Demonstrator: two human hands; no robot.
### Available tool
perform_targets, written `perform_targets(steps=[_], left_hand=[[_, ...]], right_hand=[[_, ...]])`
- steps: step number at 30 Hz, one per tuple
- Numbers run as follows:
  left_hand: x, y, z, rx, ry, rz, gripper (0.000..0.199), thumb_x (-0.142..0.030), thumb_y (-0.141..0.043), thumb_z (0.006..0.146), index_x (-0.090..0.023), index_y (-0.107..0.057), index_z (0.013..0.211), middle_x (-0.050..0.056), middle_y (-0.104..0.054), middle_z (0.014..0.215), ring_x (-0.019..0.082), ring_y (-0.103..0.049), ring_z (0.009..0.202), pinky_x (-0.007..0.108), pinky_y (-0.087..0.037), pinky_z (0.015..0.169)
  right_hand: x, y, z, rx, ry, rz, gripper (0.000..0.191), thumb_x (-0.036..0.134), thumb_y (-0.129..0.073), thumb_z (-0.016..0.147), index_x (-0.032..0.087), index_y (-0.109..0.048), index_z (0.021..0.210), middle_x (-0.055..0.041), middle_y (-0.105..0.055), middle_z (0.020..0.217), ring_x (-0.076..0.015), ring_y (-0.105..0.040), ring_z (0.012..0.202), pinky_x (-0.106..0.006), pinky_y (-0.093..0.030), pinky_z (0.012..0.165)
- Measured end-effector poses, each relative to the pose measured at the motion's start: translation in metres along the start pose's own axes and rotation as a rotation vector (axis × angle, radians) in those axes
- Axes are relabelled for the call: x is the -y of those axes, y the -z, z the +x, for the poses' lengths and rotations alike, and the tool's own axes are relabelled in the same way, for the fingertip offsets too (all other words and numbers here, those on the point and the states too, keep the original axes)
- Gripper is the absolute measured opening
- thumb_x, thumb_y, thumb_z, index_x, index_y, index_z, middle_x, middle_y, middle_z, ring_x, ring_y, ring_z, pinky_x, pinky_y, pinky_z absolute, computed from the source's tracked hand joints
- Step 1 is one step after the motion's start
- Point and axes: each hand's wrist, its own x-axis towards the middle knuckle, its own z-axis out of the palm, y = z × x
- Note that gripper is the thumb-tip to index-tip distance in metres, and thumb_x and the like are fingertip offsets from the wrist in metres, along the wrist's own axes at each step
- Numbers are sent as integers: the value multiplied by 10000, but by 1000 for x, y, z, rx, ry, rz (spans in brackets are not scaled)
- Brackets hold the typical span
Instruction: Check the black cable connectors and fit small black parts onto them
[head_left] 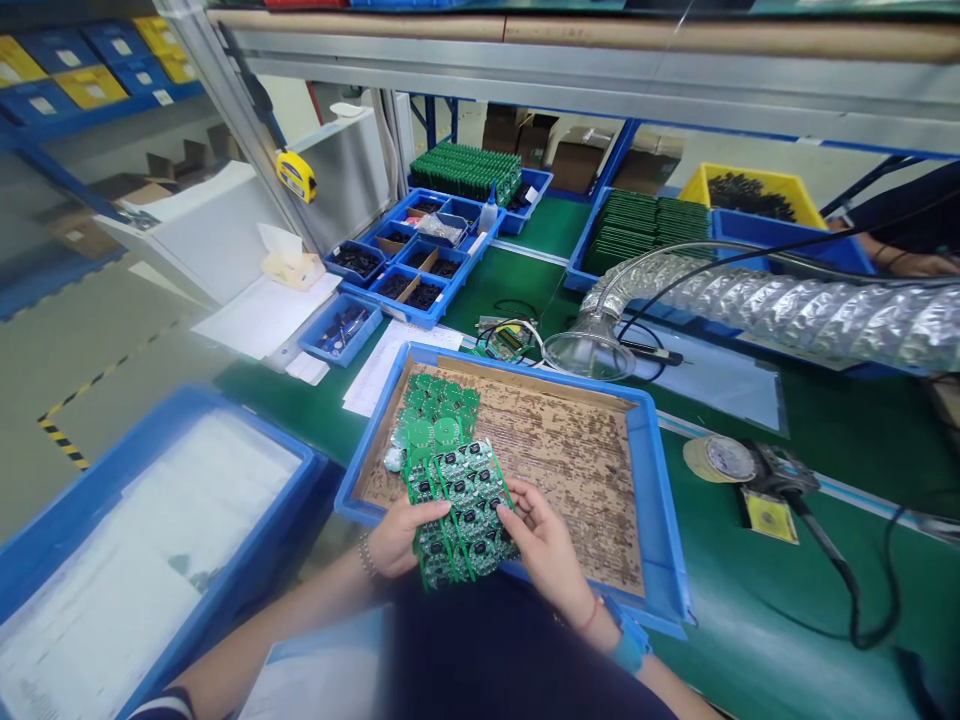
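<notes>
Between my two hands is a panel of green circuit boards point(469, 505), populated with small black parts, tilted towards me over the near edge of a blue tray point(660, 480). My left hand point(401, 530) grips its left side, thumb on top. The right hand point(544, 540) pinches the right edge, thumb on the face and fingers beneath. Whether the panel is one piece or several stacked cannot be told. Just behind it, more green circuit boards point(439, 405) with round outlines lie in the tray's left part, on a brown cardboard lining point(562, 470).
A blue bin point(300, 440) with white sheets stands at left. Behind the tray are a clear fume funnel point(589, 345) on a silver duct point(787, 300), and blue part boxes point(427, 310). At right lie a round tin point(720, 458) and a black cable. Someone's hand point(911, 258) shows far right.
</notes>
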Motion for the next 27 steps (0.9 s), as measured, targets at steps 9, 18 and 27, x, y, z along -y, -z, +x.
perform_targets(steps=[9,18,27], left_hand=[[-1,1,0,-16,-15,12,343,-70,-624,640,-106,-572,977,107,-656,952,250,-606,892,419,-434,863],[2,3,1,-51,-19,-10,327,-107,-609,669,-113,-558,992,101,-666,913,247,-614,873,422,-451,840],[3,5,1,-20,-26,18,325,-80,-604,663,-104,-567,985,106,-662,929,254,-607,888,416,-453,837]], right_hand=[[1,1,2,23,0,-18,222,285,-517,787,215,-506,997,-40,-593,1003,-161,-545,932,-274,-433,814],[3,0,1,51,-27,-3,200,283,-509,796,219,-495,985,-30,-589,976,-146,-540,907,-259,-421,811],[3,2,1,60,-33,-10,205,290,-511,791,211,-489,980,-38,-586,967,-162,-538,907,-283,-419,807]])
